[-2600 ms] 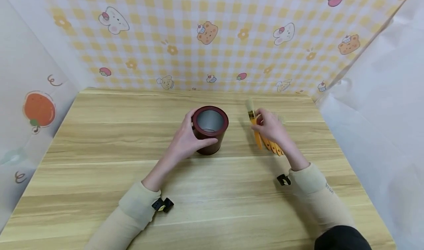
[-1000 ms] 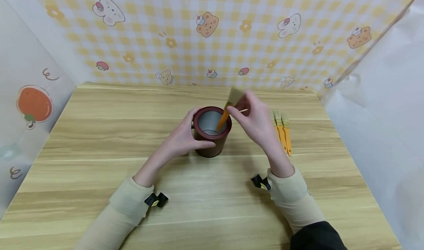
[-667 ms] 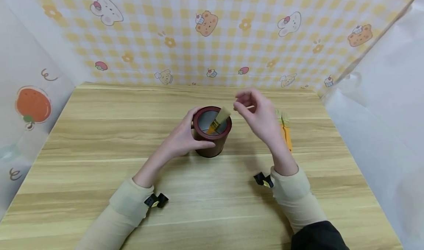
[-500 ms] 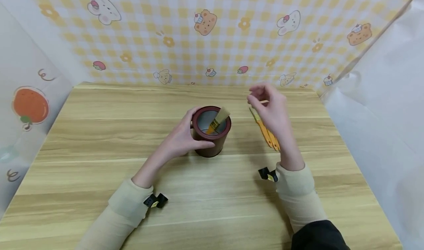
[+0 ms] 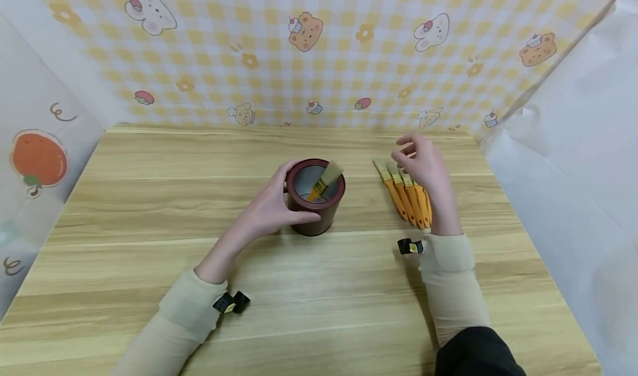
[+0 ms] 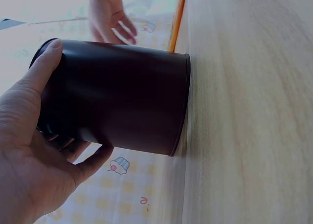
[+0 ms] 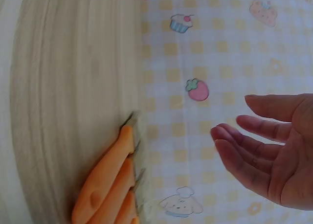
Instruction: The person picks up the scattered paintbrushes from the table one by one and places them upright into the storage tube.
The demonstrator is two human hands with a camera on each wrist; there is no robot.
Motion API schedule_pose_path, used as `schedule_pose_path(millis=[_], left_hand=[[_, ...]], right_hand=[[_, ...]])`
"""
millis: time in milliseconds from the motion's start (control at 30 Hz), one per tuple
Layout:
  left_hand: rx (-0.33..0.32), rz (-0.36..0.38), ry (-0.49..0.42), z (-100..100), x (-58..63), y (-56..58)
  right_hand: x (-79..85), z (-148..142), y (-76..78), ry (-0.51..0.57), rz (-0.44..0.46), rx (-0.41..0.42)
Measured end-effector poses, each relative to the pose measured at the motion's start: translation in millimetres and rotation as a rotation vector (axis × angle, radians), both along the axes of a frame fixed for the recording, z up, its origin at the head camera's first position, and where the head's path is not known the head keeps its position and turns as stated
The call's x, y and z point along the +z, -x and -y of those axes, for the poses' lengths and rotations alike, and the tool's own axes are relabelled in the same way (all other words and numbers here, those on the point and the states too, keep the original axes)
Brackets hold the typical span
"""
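A dark brown canister with a maroon rim stands upright on the table. Around its left side curls my left hand, fingers behind and thumb across the front; the left wrist view shows the same grip on the canister. One paintbrush leans inside, orange handle down and pale bristles past the rim. Several more paintbrushes lie fanned out on the right. Over their bristle ends hovers my right hand, holding nothing, its fingers loosely bent and apart from the thumb in the right wrist view.
The wood-grain table meets a yellow checked backdrop with cartoon prints along its far edge. White sheets rise at both sides. Black wrist devices are worn at both cuffs.
My right hand carried a paintbrush from the pile to the canister, let it go inside, then moved back right over the other brushes. My left hand keeps its grip on the canister.
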State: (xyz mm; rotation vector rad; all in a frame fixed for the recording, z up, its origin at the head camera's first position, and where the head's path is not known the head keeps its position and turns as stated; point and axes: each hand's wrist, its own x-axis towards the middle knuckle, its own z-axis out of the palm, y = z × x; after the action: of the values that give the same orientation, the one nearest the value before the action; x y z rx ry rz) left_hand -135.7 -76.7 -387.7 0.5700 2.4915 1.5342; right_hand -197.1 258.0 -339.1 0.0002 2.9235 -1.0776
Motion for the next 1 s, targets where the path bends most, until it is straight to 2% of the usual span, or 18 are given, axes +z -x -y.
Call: schedule_pose_path(millis=[200, 367, 733, 1000], left_hand=[[-0.002, 0.002, 0.002, 0.6, 0.0, 0.5], [-0.007, 0.0, 0.004, 0.3, -0.5, 1.3], [-0.009, -0.015, 0.007, 1.1, -2.2, 3.4], [-0.012, -0.019, 0.006, 0.8, -2.8, 3.5]], right_hand=[[-13.0, -6.0, 7.0, -0.096, 0.203, 0.048], [-21.2, -6.5, 10.6, -0.102, 0.297, 0.075], [-28.8, -2.2, 14.0, -0.132, 0.343, 0.111], [-39.5, 6.3, 15.2, -0.278, 0.295, 0.178]])
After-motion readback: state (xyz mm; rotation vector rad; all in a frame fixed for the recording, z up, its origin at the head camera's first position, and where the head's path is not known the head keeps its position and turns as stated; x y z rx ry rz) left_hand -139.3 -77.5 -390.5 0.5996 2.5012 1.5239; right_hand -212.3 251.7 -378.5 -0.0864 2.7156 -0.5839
